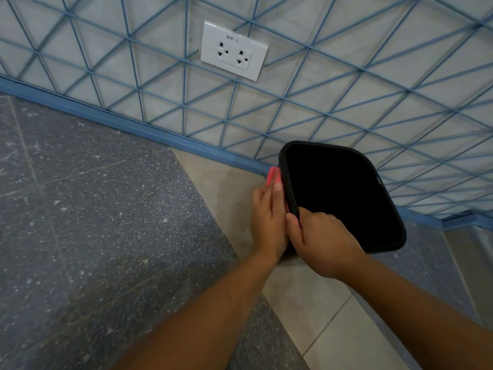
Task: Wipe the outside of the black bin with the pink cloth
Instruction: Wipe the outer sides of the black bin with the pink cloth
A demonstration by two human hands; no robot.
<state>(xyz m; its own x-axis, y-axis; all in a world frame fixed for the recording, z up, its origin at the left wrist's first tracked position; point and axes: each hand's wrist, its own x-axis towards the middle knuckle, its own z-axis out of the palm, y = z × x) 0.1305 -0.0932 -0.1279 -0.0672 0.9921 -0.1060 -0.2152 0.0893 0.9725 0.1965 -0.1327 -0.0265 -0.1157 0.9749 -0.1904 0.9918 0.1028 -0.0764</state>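
**Cloth pressed to bin's outer side, rim gripped**

Left hand [269, 220]: flat, fingers straight and together, palm pressing the pink cloth [274, 177] against the outer side wall of the black bin [344, 196]. Only a soft, folded pink edge shows past the fingertips, plus a thin strip along the palm; the rest is hidden under the hand.

Right hand [320, 244]: closed over the near corner of the bin's rim, thumb on the outside, fingers curled over the edge and out of sight inside. The two hands touch at the thumb.

Bin: smooth matte black, looks like plastic, rounded-rectangle mouth with a thick rolled rim. Interior is uniformly dark; contents cannot be read. It stands on the floor near the wall, at the right of the view.

Floor [106, 222]: dark grey speckled terrazzo-like tiles with thin seams, meeting a band of smooth pale beige tiles under the bin.

Wall [346, 84]: pale panels crossed by a blue triangular line pattern, blue skirting strip at the base. A white glossy double socket plate [234, 50] sits above and left of the bin, well apart from it.
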